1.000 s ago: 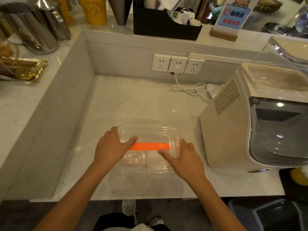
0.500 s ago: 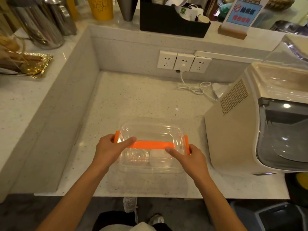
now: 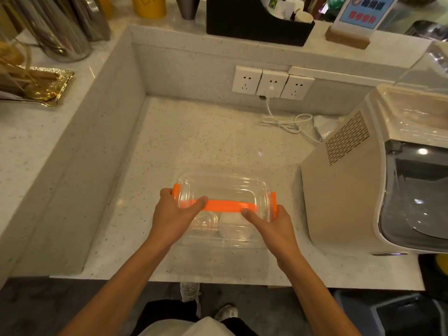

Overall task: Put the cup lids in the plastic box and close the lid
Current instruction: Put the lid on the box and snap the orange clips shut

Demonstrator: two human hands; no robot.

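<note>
I see the clear plastic box (image 3: 224, 229) sitting on the speckled counter (image 3: 194, 141), near its front edge and just left of the beige machine (image 3: 351, 190). Its transparent lid (image 3: 224, 190) rests on top, with an orange handle (image 3: 228, 206) running across it from one short side to the other, its ends bent down over the edges. My left hand (image 3: 173, 218) is wrapped over the box's left end: the thumb lies along the orange bar and the fingers curl down around the left orange end, gripping it. My right hand (image 3: 272, 226) presses on the right end, the thumb laid on the lid beside the bar and the fingers closed over the right orange end. Through the near wall I make out two cup lids (image 3: 218, 225) inside, one clear and domed on the left, one whitish on the right, side by side. Whether the lid is fully seated all round I cannot tell, since the plastic glares. Behind, a white cable (image 3: 286, 122) runs from the middle wall socket (image 3: 272, 84) and lies coiled on the counter
</note>
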